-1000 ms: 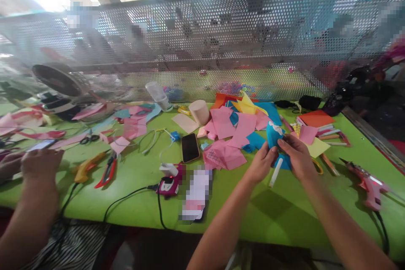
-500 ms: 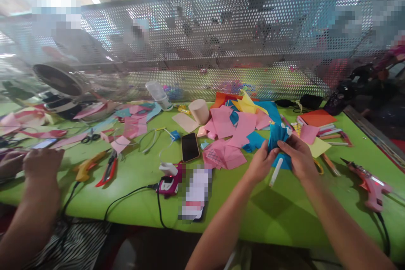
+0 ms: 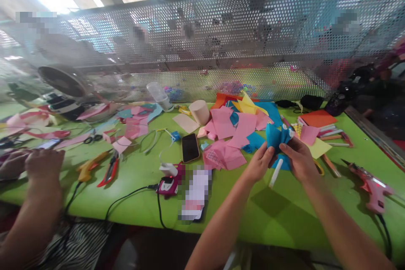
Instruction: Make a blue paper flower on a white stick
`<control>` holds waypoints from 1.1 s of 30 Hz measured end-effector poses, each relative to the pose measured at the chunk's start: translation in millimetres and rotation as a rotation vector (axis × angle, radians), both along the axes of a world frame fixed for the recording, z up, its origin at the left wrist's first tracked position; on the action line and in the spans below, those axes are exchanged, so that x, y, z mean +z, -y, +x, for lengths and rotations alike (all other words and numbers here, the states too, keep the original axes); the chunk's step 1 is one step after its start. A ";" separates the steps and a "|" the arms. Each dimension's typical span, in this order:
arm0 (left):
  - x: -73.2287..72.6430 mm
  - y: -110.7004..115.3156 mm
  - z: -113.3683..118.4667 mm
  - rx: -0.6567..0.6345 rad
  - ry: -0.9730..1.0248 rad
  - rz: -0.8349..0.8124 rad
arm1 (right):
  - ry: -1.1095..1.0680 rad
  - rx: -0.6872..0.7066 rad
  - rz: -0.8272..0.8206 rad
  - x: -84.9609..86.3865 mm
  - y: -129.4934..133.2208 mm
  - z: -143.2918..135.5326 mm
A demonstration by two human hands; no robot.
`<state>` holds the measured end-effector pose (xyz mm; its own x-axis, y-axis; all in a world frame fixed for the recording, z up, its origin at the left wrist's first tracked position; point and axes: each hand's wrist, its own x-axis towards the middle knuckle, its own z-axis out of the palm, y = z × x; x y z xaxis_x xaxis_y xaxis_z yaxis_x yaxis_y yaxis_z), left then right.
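Between both hands is a folded piece of blue paper [image 3: 274, 136], raised a little above the green table. My left hand [image 3: 261, 162] pinches its lower left side with the thumb in front. On its right side my right hand [image 3: 297, 156] grips it, thumb and fingers pressed together. A small white piece shows at the paper's upper right edge. Just below the hands is a white stick [image 3: 276, 173], slanting over another blue piece [image 3: 284, 162] on the table. Pink paper sheets [image 3: 224, 154] lie to the left of my left hand.
A pink glue gun [image 3: 368, 190] lies at the right, a yellow one [image 3: 90, 166] and red-handled pliers [image 3: 109, 171] at the left. Two phones, a purple power strip [image 3: 167, 185] and cables occupy the middle. A co-worker's hands [image 3: 44, 164] rest at far left. A perforated metal screen [image 3: 202, 42] stands behind.
The blue paper has spread wider and turned between my fingers, its upper folds now fanning apart. Both hands have stayed almost in place.
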<state>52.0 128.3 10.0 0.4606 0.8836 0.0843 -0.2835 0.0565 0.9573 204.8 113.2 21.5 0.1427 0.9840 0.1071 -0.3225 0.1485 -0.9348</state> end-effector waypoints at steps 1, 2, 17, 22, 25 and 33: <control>-0.3 0.1 -0.1 0.014 -0.001 0.001 | 0.000 0.000 0.008 -0.6 -0.1 -0.2; -0.3 0.2 -0.4 0.020 -0.002 0.008 | 0.000 0.002 0.015 -1.5 -0.2 -0.5; -1.9 -0.6 -4.8 -0.065 -0.006 -0.001 | 0.027 0.069 -0.056 -15.9 0.1 2.0; -1.2 0.0 -3.5 -0.070 -0.015 0.013 | 0.010 0.078 -0.079 -8.3 1.4 -0.3; -0.2 0.6 -0.5 0.000 0.023 -0.006 | 0.016 0.100 -0.035 -1.9 2.1 -2.7; -2.1 -0.1 1.3 0.029 0.002 -0.032 | 0.033 -0.002 -0.049 -1.5 0.6 -5.0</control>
